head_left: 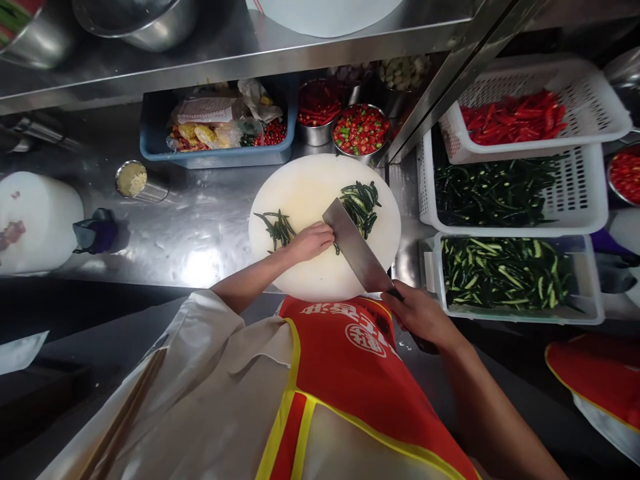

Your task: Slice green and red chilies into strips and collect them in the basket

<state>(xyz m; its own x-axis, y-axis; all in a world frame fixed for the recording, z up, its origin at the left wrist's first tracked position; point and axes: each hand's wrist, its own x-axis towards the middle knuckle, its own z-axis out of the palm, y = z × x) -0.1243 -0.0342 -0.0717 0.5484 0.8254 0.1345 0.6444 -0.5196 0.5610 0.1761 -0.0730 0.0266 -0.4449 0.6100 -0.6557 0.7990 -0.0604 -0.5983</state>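
On a round white cutting board [310,277], my left hand [314,241] lies with curled fingers over a green chili, most of it hidden; one green tip [337,249] shows by the blade. My right hand [417,310] grips a cleaver [357,250] by its dark handle. The broad blade slants up to the left, close against my left fingertips. Cut green chilies [361,203] are heaped to the right of the blade. Whole green chilies [279,230] lie at the board's left side, beside my left hand.
A blue tub [215,159] with bagged goods and metal bowls of chopped red chilies [361,130] stand behind the board. White baskets [590,193] and a clear bin of sliced green chilies [510,273] are at right. A small metal cup [153,190] stands left.
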